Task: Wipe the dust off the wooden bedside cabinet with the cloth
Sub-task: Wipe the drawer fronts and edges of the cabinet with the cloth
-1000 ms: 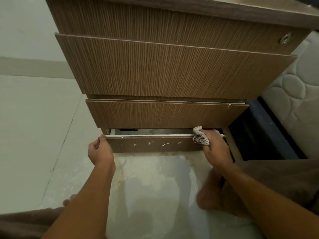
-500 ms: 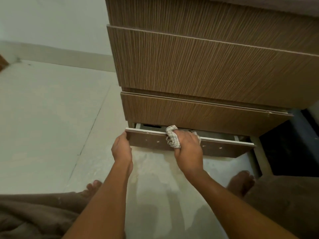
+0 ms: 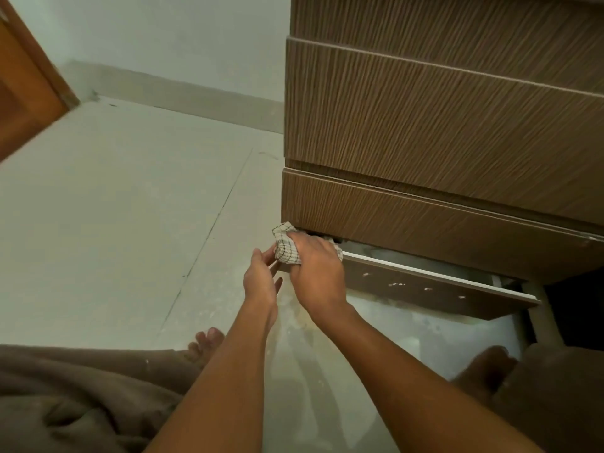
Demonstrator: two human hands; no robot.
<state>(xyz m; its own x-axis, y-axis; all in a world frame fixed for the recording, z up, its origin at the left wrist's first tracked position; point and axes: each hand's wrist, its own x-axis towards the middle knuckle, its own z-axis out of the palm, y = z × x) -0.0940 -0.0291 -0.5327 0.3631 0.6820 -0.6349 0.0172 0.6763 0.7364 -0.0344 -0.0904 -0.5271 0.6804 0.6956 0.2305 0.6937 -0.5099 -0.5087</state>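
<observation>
Checked cloth (image 3: 286,246): white with a dark grid, bunched, at centre frame. It sits on the left end of the bottom panel (image 3: 425,289), directly under the lower left corner of the lowest drawer front (image 3: 425,220).

Right hand (image 3: 315,269): palm down on the cloth, fingers curled over it and gripping it, pressing it against the panel's top edge. A fold of cloth sticks out above and to the left of the knuckles.

Left hand (image 3: 261,279): just left of the right hand and touching the cloth's lower edge, at the panel's left end. Thumb points up and the fingers are fairly straight. The right hand covers the panel's end, so I cannot tell whether the left hand has hold of it.

Wooden bedside cabinet (image 3: 441,109): fills the upper right of the frame, brown with a fine streaked grain, drawer fronts stacked. The bottom panel leans out from the base, its white top edge exposed and pale specks on its face. A gap shows behind it.

Surroundings: pale floor (image 3: 130,207) with whitish smears below the panel. Skirting (image 3: 179,93) runs along the wall at upper centre. An orange-brown door (image 3: 23,93) stands at upper left. Bare toes (image 3: 206,343) show at lower centre, a second foot (image 3: 487,367) at lower right. Brown fabric (image 3: 81,397) lies across the lower left.
</observation>
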